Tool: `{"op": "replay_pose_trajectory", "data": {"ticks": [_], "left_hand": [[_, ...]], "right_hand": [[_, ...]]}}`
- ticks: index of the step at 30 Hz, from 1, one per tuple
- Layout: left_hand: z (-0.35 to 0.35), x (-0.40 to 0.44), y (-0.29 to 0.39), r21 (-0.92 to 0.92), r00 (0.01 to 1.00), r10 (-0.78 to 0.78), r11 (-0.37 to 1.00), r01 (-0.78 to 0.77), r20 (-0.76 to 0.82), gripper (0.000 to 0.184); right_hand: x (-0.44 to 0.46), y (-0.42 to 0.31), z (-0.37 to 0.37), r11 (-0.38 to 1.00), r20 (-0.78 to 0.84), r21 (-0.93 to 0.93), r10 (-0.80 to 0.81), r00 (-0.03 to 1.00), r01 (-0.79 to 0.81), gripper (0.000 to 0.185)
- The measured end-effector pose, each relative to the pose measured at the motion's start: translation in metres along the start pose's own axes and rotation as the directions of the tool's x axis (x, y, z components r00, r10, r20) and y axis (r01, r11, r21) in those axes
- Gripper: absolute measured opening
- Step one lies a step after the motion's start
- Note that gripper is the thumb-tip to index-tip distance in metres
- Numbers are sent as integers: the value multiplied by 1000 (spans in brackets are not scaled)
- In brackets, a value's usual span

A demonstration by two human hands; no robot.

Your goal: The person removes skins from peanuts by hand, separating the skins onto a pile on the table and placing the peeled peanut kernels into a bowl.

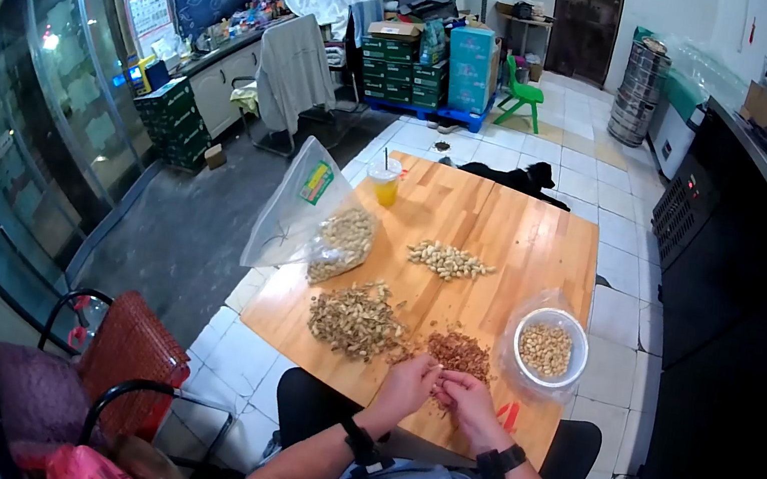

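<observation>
My left hand (413, 383) and my right hand (468, 403) meet at the table's near edge, fingertips pinched together. Whatever lies between them is too small to make out. Just beyond my fingers is a pile of reddish peanut skins (460, 352). To its left sits a heap of broken peanut shells (356, 320). Farther back lies a small group of unshelled peanuts (449, 261). A clear plastic bag (342, 243) of unshelled peanuts leans at the left. On the right, a white bowl (581, 358) holds pale peeled peanuts (545, 350), with clear plastic around it.
A cup of yellow drink (383, 185) with a straw stands at the far left corner of the wooden table (526, 238). Behind the table a black dog (519, 178) lies on the tiles. A red woven chair (135, 352) is at my left, a dark counter (757, 251) at my right.
</observation>
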State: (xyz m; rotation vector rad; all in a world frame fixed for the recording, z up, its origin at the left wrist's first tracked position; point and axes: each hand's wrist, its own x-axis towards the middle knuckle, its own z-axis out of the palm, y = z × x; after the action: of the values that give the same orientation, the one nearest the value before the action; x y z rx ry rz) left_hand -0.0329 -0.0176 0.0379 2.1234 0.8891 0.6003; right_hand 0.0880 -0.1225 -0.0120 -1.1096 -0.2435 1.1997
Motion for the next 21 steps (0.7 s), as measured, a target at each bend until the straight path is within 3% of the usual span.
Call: {"op": "replay_pose_trajectory", "data": {"ticks": [1,4,7,10,13,16,19,21], "left_hand": [[-6,5,-5,13,1000,-29,999,29,-12,18],[-38,27,-26,2,974,86,996,-88,-209,21],[-69,48,-45,390,882,339,899,-201,-328,26],[-84,53,-36,358,857,316,918,-169,-406,19],[-80,45,-29,295,907,293,934,-202,-304,12],[-42,31,-20,23,966,126,992,-124,-225,11],[7,16,-24,-272,991,37,960,-71,-129,13],[16,7,-18,-328,999,34,944,-32,1,14]], "right_hand": [[0,-2,0,1000,-33,-9,-8,999,7,19],[-2,-10,-3,998,-62,-60,-24,998,20,22],[-2,-14,-1,994,-112,-107,-12,994,0,22],[-3,-20,0,990,-108,-141,8,994,-24,24],[5,-16,-5,988,-76,-153,-36,996,24,24],[12,-15,-9,990,-49,-141,-38,998,30,25],[11,-20,-4,990,-43,-139,-14,999,8,26],[8,-24,4,988,-60,-152,-29,998,20,19]]}}
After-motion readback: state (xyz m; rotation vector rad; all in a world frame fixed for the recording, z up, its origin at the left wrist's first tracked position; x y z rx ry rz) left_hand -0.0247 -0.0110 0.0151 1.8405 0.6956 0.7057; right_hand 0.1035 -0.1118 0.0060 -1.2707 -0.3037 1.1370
